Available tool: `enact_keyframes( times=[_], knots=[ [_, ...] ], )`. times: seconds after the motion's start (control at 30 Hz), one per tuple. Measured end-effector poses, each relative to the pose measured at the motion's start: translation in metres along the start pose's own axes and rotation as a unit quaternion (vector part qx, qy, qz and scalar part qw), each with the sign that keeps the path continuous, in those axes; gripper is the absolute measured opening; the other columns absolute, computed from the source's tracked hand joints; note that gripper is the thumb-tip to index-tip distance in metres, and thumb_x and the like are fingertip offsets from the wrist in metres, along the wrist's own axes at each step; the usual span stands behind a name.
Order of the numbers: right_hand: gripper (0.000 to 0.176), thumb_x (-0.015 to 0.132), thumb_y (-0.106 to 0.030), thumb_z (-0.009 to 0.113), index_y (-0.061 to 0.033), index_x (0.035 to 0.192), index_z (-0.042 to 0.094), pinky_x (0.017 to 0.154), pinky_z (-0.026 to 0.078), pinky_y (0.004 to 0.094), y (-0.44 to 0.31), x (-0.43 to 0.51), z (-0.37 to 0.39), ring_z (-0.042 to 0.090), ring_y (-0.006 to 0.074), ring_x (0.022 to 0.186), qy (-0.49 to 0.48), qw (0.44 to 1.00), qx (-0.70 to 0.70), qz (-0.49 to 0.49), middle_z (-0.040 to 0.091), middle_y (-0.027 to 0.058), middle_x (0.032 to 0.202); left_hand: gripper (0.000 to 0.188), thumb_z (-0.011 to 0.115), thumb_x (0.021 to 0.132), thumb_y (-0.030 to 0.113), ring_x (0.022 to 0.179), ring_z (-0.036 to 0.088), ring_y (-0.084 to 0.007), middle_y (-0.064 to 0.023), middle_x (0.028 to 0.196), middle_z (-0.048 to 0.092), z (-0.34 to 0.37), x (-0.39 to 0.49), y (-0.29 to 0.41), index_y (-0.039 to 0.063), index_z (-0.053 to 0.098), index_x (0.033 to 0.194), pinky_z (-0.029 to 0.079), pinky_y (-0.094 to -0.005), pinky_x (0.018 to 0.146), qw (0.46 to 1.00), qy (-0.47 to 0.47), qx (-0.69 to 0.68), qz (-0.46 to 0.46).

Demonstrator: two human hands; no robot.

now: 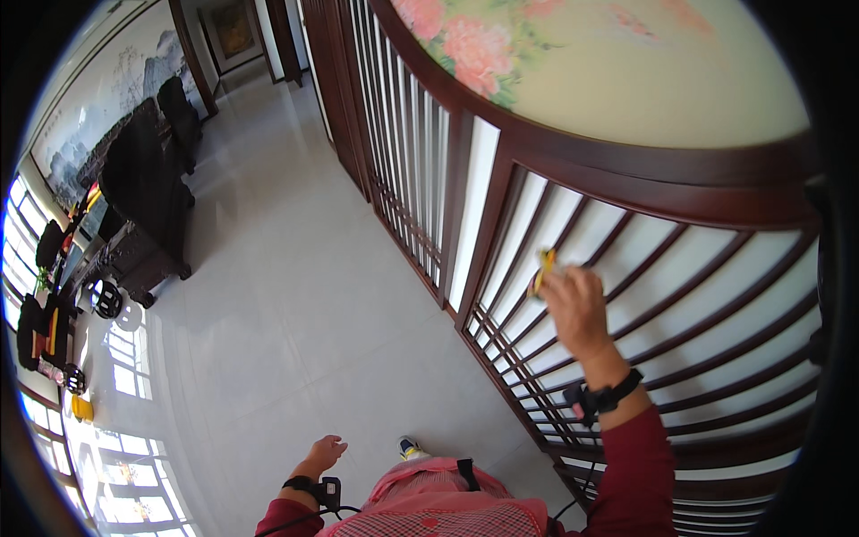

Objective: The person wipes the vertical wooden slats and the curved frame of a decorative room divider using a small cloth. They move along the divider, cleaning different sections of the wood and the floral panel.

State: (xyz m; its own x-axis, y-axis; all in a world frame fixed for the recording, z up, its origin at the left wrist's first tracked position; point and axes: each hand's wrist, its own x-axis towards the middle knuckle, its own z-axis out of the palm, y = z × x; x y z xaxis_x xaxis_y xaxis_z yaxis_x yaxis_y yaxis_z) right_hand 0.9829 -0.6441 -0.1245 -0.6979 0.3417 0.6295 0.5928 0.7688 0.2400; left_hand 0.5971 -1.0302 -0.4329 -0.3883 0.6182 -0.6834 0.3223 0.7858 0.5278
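My right hand (576,310) grips a small yellow cloth (545,270) and holds it at the dark wooden slats of a lattice panel (644,265); whether the cloth touches a slat I cannot tell. The cloth is slightly blurred. White surface shows between the slats. Above them runs a curved dark wood rail (604,161) under a panel painted with pink flowers (476,54). Low at the centre left, my left hand (327,451) hangs over the floor with nothing in it, its fingers loosely apart. Both wrists wear black straps with small devices.
Grey glossy floor tiles (302,288) stretch along the wooden wall. Carved dark furniture (144,194) stands at the left, near a landscape mural (107,94). A yellow object (82,407) lies by the windows. A cable hangs beside my right arm. My shoe (409,446) shows below.
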Motion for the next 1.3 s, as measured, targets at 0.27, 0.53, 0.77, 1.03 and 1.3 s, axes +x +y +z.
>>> enact_keyframes(
  times=[0.27,0.53,0.77,1.03,1.3],
  knots=[
    [0.013,0.085,-0.011,0.060,-0.0069,0.096,0.067,0.096,0.040,0.0409,0.053,0.134,0.064,0.053,0.0229,0.115,0.018,0.990,-0.117,-0.080,0.063,0.0037,0.110,0.050,0.067,0.088,0.033,0.083,0.069,-0.0195,-0.0132,0.094,0.070,0.002,0.026,-0.049,-0.002,0.057,0.122,0.055,-0.0326,0.075,0.998,-0.021,0.050,-0.020],
    [0.012,0.084,-0.010,0.059,-0.0030,0.091,0.068,0.108,0.035,0.0445,0.069,0.119,0.182,0.052,0.0269,0.122,-0.062,0.986,-0.129,-0.085,0.066,0.0106,0.110,0.052,0.065,0.088,0.037,0.091,0.066,-0.0241,-0.0145,0.101,0.069,0.021,0.016,-0.044,-0.001,0.058,0.123,0.053,-0.0355,0.081,0.994,-0.057,0.035,-0.083],
    [0.016,0.084,-0.010,0.054,-0.0027,0.087,0.069,0.113,0.032,0.0410,0.039,0.035,0.289,0.053,0.0284,0.121,-0.167,0.979,-0.021,-0.111,0.065,0.0118,0.102,0.050,0.065,0.088,0.037,0.096,0.066,-0.0264,-0.0156,0.105,0.069,0.029,0.015,0.000,0.002,0.059,0.123,0.052,-0.0361,0.084,0.993,-0.040,0.014,-0.113],
    [0.017,0.083,-0.009,0.054,-0.0046,0.076,0.070,0.115,0.031,0.0402,0.022,-0.012,0.360,0.058,0.0269,0.114,-0.292,0.946,0.051,-0.131,0.065,0.0118,0.090,0.048,0.065,0.089,0.035,0.102,0.065,-0.0275,-0.0154,0.108,0.069,0.057,0.008,0.030,0.002,0.059,0.123,0.051,-0.0364,0.088,0.989,-0.070,0.005,-0.130],
    [0.016,0.083,-0.008,0.055,-0.0037,0.075,0.068,0.115,0.032,0.0415,0.028,0.003,0.338,0.057,0.0280,0.117,-0.281,0.948,0.072,-0.135,0.067,0.0132,0.097,0.049,0.066,0.089,0.035,0.103,0.065,-0.0283,-0.0162,0.108,0.069,0.059,0.010,0.028,0.000,0.059,0.123,0.051,-0.0363,0.088,0.991,-0.065,0.011,-0.116]
  ],
)
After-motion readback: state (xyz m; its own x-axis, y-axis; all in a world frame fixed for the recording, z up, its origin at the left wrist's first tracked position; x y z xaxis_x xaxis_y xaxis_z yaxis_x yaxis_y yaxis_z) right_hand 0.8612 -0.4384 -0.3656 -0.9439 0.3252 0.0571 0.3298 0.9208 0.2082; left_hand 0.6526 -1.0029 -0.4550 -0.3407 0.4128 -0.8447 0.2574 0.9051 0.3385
